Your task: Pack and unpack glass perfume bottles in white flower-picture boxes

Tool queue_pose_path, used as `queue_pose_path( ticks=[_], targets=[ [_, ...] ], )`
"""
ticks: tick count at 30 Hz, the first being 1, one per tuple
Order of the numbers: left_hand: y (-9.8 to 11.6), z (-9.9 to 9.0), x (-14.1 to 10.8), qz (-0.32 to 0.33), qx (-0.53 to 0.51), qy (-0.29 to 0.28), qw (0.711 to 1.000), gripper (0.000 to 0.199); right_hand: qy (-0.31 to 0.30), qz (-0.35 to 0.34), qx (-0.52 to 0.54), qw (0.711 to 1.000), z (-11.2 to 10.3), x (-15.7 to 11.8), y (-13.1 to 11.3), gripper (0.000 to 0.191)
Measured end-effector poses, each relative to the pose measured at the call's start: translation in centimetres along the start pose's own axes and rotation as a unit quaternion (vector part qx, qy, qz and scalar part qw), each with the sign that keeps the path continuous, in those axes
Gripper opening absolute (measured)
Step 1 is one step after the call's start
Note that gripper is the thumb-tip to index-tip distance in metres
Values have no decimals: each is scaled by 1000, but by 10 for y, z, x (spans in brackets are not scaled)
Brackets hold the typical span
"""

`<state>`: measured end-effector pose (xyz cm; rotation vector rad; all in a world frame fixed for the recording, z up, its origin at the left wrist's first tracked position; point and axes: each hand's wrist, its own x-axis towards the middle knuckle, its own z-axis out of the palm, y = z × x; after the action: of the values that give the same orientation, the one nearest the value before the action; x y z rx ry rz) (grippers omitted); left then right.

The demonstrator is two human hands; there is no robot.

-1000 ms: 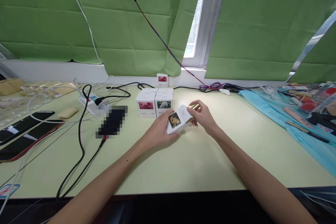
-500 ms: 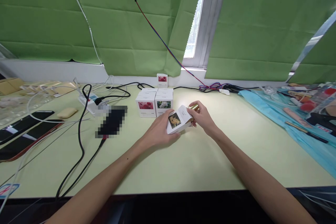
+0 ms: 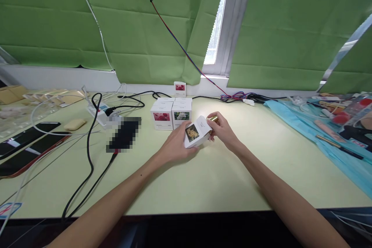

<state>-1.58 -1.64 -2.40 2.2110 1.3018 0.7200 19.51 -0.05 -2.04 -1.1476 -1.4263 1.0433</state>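
A small white box point(image 3: 193, 133) with a yellow flower picture lies tilted in my left hand point(image 3: 178, 143), whose fingers wrap round its left side. At the box's upper right end, my right hand point(image 3: 222, 130) pinches a gold-coloured cylindrical item point(image 3: 214, 119), part of which is hidden by the fingers and box. Behind my left hand stand several white boxes point(image 3: 162, 121) in a tight group, with pink and white flower pictures on their fronts. Another white box point(image 3: 180, 89) with a pink picture stands farther back against the wall.
On the left are phones point(image 3: 29, 155), a yellow case point(image 3: 74, 124), a power strip point(image 3: 100, 116) and looping cables. Blue sheeting point(image 3: 308, 131) on the right bears pens, a pink tube and other clutter. The table point(image 3: 203, 193) ends at a front edge.
The box in my left hand has turned slightly, and the gold item at its end has shifted a little left. Both hands keep their hold.
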Motion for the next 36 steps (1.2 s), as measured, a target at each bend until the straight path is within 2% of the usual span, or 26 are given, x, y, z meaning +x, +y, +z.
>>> queue_pose_path(
  ticks=[6,17,36],
  targets=[
    [-2,1,2,-19,-6,5,1000,84,-8,-8,9,1000,0,2,3,17],
    [2,1,2,-36,-8,14,999,75,8,5,-8,1000,1,3,4,14],
    [4,2,2,-59,-16,15,998,75,27,-8,-46,999,-1,1,2,20]
  ],
)
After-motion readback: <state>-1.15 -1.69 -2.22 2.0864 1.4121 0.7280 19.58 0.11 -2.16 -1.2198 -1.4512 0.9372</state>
